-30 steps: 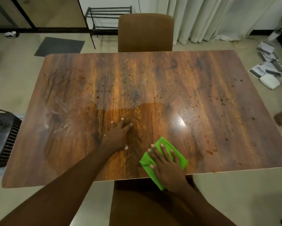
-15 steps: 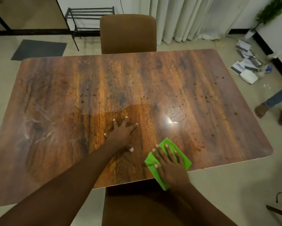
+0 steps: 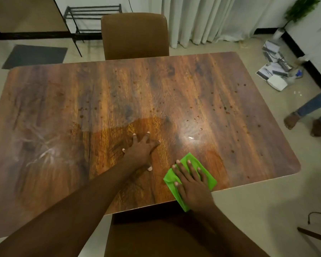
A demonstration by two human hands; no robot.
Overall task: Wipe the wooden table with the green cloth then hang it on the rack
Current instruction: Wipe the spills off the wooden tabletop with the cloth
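Directly beneath right hand [image 3: 193,191] fingers [image 3: 191,169], green cloth [image 3: 210,179], seemingly folded

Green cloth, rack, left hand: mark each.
green cloth [image 3: 209,179], head view, uncovered right corner.
rack [image 3: 94,10], head view, top bars.
left hand [image 3: 141,151], head view, back of the hand.

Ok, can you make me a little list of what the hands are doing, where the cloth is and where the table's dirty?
table: wooden table, shiny, with a darker wet-looking patch near the middle
cloth: green cloth, folded, at the near edge, one corner hanging over it
right hand: right hand pressed flat on the cloth, fingers straight
left hand: left hand spread flat on bare wood beside it
dirty bits: dark spots, mostly on the right side
rack: black rack by the far wall, behind the brown chair
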